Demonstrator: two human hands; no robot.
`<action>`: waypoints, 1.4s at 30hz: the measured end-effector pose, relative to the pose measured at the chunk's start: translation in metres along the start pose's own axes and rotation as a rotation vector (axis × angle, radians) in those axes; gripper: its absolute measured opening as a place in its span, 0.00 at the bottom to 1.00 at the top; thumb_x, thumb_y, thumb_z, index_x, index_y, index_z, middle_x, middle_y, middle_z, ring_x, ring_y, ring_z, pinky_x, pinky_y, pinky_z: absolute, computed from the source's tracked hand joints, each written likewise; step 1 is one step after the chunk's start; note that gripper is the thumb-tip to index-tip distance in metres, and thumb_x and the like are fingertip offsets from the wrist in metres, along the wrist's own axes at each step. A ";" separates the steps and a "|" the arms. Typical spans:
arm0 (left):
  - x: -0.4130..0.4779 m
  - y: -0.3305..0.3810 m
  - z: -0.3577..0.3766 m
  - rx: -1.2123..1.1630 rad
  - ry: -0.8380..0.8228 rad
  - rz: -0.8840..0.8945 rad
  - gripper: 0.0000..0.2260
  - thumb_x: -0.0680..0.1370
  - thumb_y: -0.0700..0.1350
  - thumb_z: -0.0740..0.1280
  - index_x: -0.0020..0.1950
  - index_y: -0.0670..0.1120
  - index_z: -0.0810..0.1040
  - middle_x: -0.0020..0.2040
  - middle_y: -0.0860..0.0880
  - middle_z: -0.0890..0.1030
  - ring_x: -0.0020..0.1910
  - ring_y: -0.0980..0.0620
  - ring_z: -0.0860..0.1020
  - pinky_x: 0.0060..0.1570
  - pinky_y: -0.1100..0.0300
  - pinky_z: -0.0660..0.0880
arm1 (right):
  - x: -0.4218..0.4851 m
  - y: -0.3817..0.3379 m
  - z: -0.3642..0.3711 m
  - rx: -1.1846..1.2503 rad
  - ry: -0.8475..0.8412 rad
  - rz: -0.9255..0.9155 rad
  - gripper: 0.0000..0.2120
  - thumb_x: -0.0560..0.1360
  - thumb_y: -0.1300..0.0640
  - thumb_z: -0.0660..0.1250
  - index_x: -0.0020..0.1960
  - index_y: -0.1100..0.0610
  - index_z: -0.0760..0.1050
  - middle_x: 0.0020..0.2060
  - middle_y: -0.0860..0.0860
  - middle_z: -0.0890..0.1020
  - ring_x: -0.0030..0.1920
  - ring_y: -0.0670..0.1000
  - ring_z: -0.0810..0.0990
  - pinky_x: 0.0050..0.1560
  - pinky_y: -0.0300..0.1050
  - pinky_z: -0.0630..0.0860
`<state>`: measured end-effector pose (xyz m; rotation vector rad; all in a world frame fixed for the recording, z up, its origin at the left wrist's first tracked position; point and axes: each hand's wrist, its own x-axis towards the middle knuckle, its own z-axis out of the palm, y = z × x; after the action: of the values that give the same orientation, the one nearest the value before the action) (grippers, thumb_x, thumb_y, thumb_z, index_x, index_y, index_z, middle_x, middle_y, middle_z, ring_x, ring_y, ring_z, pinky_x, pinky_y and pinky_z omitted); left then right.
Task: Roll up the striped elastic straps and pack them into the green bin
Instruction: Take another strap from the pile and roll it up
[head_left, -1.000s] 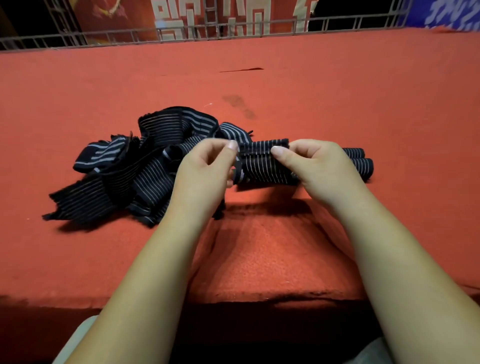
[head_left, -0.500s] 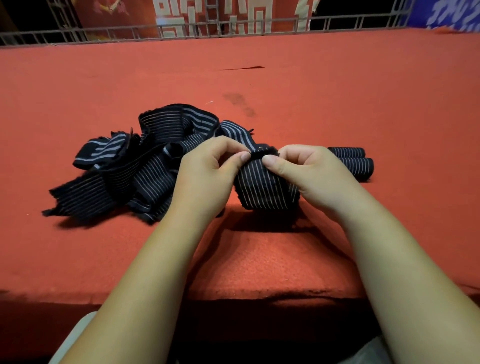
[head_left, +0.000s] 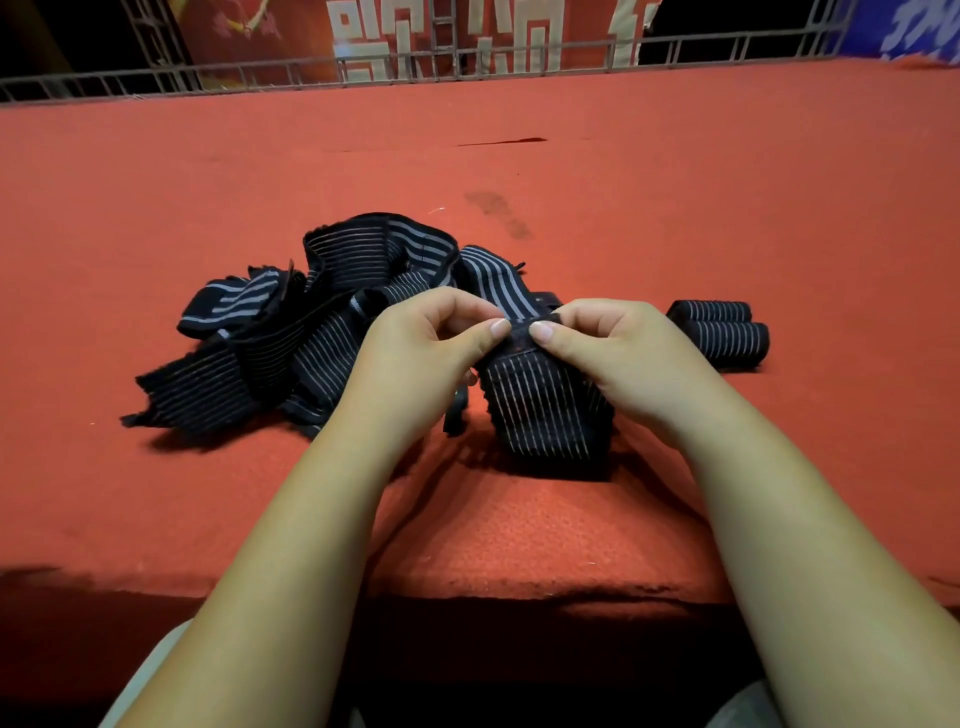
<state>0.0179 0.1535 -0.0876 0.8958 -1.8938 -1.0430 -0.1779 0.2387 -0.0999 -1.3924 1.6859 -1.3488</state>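
At the left of the red felt table (head_left: 727, 171) we find the loose pile (head_left: 249, 364) of dark striped straps, tangled and overlapping. We make out several bands in it but cannot count them, since they fold over one another. They slump and crease where they lie, so we judge them light, soft and stretchy. Their ribbed weave should not slip through fingers, but we expect it to spring open if a roll is let go.

Next comes the left hand (head_left: 415, 358). Its thumb and forefinger pinch the top edge of the held strap (head_left: 540, 415), and the other fingers curl in behind. The held strap hangs from that pinch as a flat panel just in front of the pile, reaching down toward the felt, while its striped far length runs back over the pile.

The right hand (head_left: 623, 358) pinches the same edge just beside the left, the two thumb tips almost touching. We judge this end edge the right place to take hold: start a tight first turn there and keep tension as it winds.

Farthest right lie two finished rolls (head_left: 719, 332), side by side and touching, near the right hand.

So we count one held strap, two rolls and an uncounted pile. The green bin is not in view.
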 end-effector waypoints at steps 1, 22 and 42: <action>-0.001 -0.001 -0.004 0.013 0.001 -0.006 0.01 0.81 0.47 0.76 0.50 0.52 0.87 0.42 0.53 0.87 0.37 0.58 0.83 0.36 0.63 0.80 | 0.001 0.000 0.003 -0.023 -0.006 0.001 0.12 0.82 0.48 0.72 0.51 0.57 0.84 0.45 0.58 0.88 0.40 0.50 0.83 0.44 0.50 0.78; -0.011 -0.070 -0.107 0.825 -0.096 0.136 0.22 0.73 0.41 0.79 0.65 0.54 0.82 0.62 0.56 0.78 0.63 0.48 0.73 0.66 0.51 0.73 | 0.028 -0.004 0.063 -0.428 -0.033 -0.148 0.09 0.84 0.47 0.67 0.49 0.50 0.79 0.41 0.45 0.84 0.44 0.47 0.82 0.46 0.47 0.75; -0.013 -0.043 -0.089 0.826 -0.367 -0.014 0.10 0.75 0.51 0.80 0.44 0.52 0.80 0.41 0.54 0.81 0.43 0.55 0.79 0.43 0.56 0.77 | 0.027 0.006 0.046 -0.484 0.066 -0.062 0.10 0.84 0.48 0.67 0.48 0.52 0.80 0.41 0.48 0.84 0.44 0.50 0.82 0.47 0.50 0.76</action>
<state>0.1101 0.1164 -0.0970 1.2151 -2.7021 -0.4101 -0.1474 0.1973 -0.1161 -1.6865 2.1251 -1.0659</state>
